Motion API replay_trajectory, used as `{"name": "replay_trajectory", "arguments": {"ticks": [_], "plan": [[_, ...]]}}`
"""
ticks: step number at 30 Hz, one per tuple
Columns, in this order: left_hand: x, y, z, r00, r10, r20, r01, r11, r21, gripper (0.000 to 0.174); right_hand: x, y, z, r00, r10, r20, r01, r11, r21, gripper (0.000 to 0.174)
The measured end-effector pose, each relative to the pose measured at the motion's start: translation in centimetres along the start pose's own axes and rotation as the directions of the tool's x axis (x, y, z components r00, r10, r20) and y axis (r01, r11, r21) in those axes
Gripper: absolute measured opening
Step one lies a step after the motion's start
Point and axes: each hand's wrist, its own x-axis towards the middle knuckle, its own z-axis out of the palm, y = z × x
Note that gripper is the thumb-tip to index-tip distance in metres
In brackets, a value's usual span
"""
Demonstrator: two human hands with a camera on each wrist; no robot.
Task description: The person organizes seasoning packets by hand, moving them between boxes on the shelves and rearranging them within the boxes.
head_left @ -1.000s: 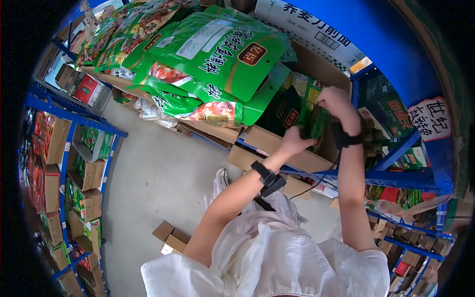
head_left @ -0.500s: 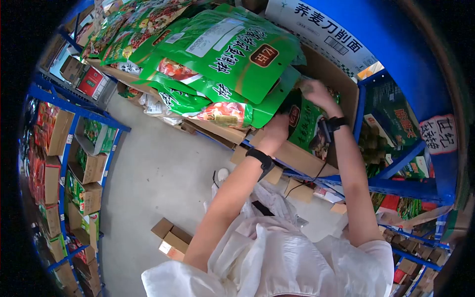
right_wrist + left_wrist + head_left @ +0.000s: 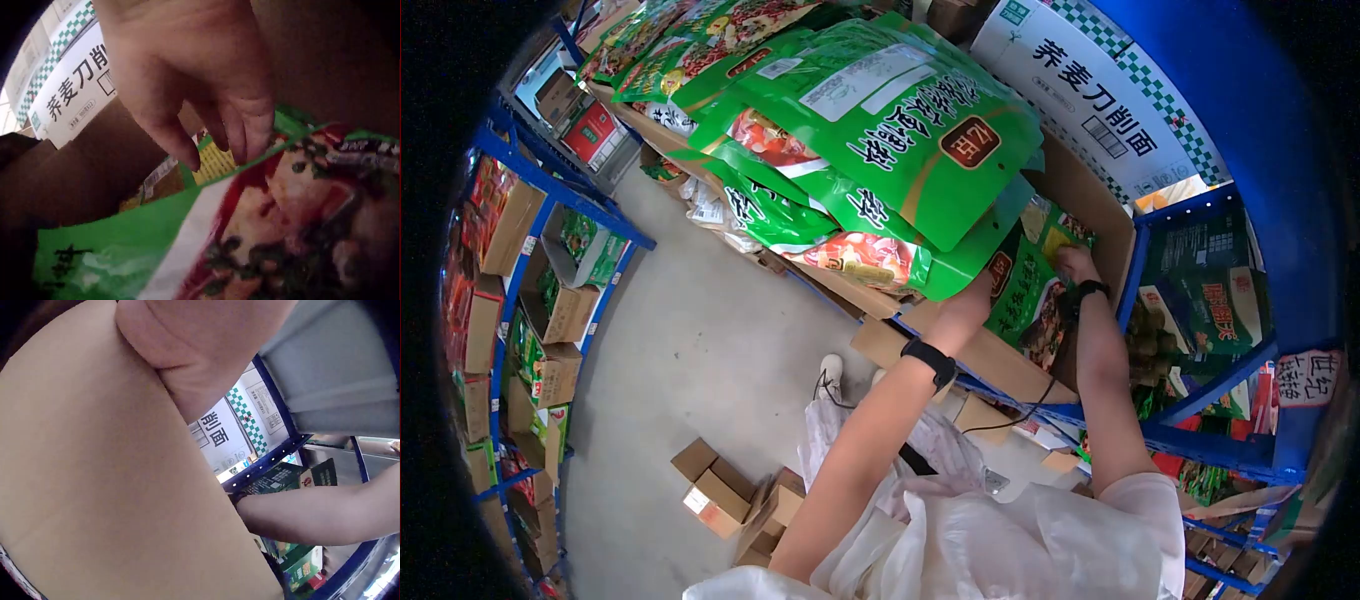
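Note:
In the head view, a cardboard box (image 3: pixel 990 353) holds green pouches. My left hand (image 3: pixel 968 303) reaches over its front wall, fingers hidden beside a green pouch (image 3: pixel 1022 302) and under the overhanging stack. The left wrist view shows the base of my left hand (image 3: pixel 206 356) behind a broad tan surface (image 3: pixel 112 469). My right hand (image 3: pixel 1078 264) is at the back right of the box. In the right wrist view, my right hand (image 3: pixel 194 75) points down with its fingers apart, tips at a yellow-panelled pouch (image 3: pixel 214 164) behind the front pouch's (image 3: pixel 125 244) top edge.
Large green pouches (image 3: pixel 880 130) pile up at the left and overhang the box. Behind stands a white carton (image 3: pixel 1090 100). A blue shelf post and brace (image 3: pixel 1215 385) are at the right, with dark green packages (image 3: pixel 1210 290). Open cartons (image 3: pixel 718 490) lie on the floor.
The front pouch has tipped from edge-on to showing its printed face. My right hand has left its top edge and moved toward the box's back right; my left hand has gone under the overhanging stack.

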Motion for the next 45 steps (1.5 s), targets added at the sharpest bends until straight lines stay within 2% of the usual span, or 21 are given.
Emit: {"name": "replay_trajectory", "arguments": {"ticks": [1, 3, 5, 7, 10, 13, 16, 19, 22, 25, 27, 29, 32, 34, 36, 37, 39, 41, 43, 44, 45], "plan": [[0.0, 0.0, 0.2, 1.000, -0.013, -0.010, 0.013, 1.000, -0.004, 0.017, -0.4, -0.7, 0.5, 0.999, 0.033, -0.001, -0.033, 0.999, 0.028, 0.026], [0.3, -0.3, 1.1, 0.998, -0.012, -0.061, 0.011, 1.000, -0.013, 0.017, 5.1, 3.7, 0.6, 0.966, -0.213, 0.148, 0.211, 0.977, 0.033, 0.017], [0.5, -0.3, 1.3, 0.996, -0.028, -0.082, 0.027, 1.000, -0.013, 0.017, 7.3, 3.8, 1.3, 0.960, -0.195, 0.201, 0.175, 0.978, 0.111, 0.016], [0.2, -0.2, 1.2, 0.996, -0.057, -0.068, 0.057, 0.998, 0.000, 0.017, 7.6, 2.2, 2.2, 0.979, 0.092, 0.184, -0.136, 0.961, 0.243, 0.020], [0.0, -0.1, 1.0, 0.998, -0.030, -0.061, 0.029, 0.999, -0.024, 0.016, 5.2, 0.3, 3.2, 0.982, 0.152, 0.109, -0.165, 0.978, 0.125, 0.023], [-0.4, -0.1, 0.9, 0.987, 0.001, -0.159, 0.001, 1.000, 0.016, 0.016, 4.3, -0.2, 4.3, 0.990, 0.121, 0.069, -0.127, 0.987, 0.095, 0.020], [-0.1, 0.1, 0.8, 0.996, -0.029, -0.083, 0.032, 0.999, 0.032, 0.017, 4.2, -0.2, 4.6, 0.993, 0.105, 0.050, -0.109, 0.991, 0.080, 0.018], [-0.2, 0.1, 0.6, 0.997, -0.025, -0.069, 0.024, 1.000, -0.017, 0.018, 3.9, -0.3, 4.8, 0.996, 0.082, 0.041, -0.084, 0.994, 0.063, 0.016], [-0.3, 0.1, 0.7, 0.991, -0.015, -0.130, 0.011, 0.999, -0.030, 0.018, 3.6, -0.5, 5.2, 1.000, 0.024, 0.014, -0.025, 0.999, 0.036, 0.015], [-0.4, 0.2, 0.5, 0.996, -0.040, -0.073, 0.040, 0.999, -0.012, 0.018, 3.2, -1.2, 5.5, 0.989, -0.123, -0.080, 0.115, 0.988, -0.104, 0.014], [-0.7, 0.2, 0.3, 0.996, -0.018, -0.084, 0.016, 1.000, -0.015, 0.018, 2.4, -3.0, 5.3, 0.949, -0.272, -0.157, 0.214, 0.926, -0.310, 0.014], [-0.8, 0.3, 0.1, 0.995, -0.003, -0.102, 0.002, 1.000, -0.010, 0.017, 0.5, -6.0, 5.1, 0.888, -0.422, -0.185, 0.271, 0.802, -0.533, 0.014], [-0.8, 0.4, 0.2, 0.993, -0.004, -0.120, 0.003, 1.000, -0.009, 0.015, -3.8, -11.5, 4.5, 0.796, -0.605, -0.026, 0.306, 0.439, -0.845, 0.011], [-0.6, 0.4, 0.4, 0.993, -0.018, -0.119, 0.014, 0.999, -0.031, 0.014, -5.7, -13.1, 4.1, 0.588, -0.792, -0.163, 0.506, 0.517, -0.691, 0.015], [-0.5, 0.3, 0.6, 0.991, -0.023, -0.130, 0.020, 0.999, -0.028, 0.013, -8.8, -16.0, 3.4, 0.551, -0.794, -0.255, 0.584, 0.586, -0.563, 0.020], [-0.5, 0.3, 0.6, 0.991, -0.025, -0.135, 0.022, 0.999, -0.025, 0.012, -10.2, -17.1, 2.7, 0.535, -0.812, -0.233, 0.547, 0.543, -0.637, 0.023], [-0.7, 0.3, 0.1, 0.991, 0.005, -0.134, -0.006, 1.000, -0.006, 0.012, -13.7, -19.2, 1.9, 0.782, -0.558, -0.277, 0.405, 0.793, -0.456, 0.028], [-0.9, 0.3, 0.1, 0.994, 0.029, -0.107, -0.028, 1.000, 0.007, 0.012, -12.5, -18.0, 0.3, 0.551, -0.741, -0.383, 0.474, 0.656, -0.587, 0.040], [-0.4, 0.1, 0.1, 0.996, 0.043, -0.074, -0.042, 0.999, 0.017, 0.012, -11.6, -17.2, -1.9, 0.393, -0.813, -0.431, 0.494, 0.581, -0.647, 0.042], [0.2, -0.4, 0.9, 0.997, 0.054, -0.062, -0.053, 0.998, 0.019, 0.015, -13.3, -17.9, -1.7, 0.370, -0.814, -0.447, 0.506, 0.581, -0.638, 0.038], [0.9, -1.1, 2.0, 0.997, 0.064, -0.049, -0.063, 0.998, 0.020, 0.018, -15.0, -18.1, -1.1, 0.370, -0.769, -0.521, 0.623, 0.622, -0.475, 0.029]]}}
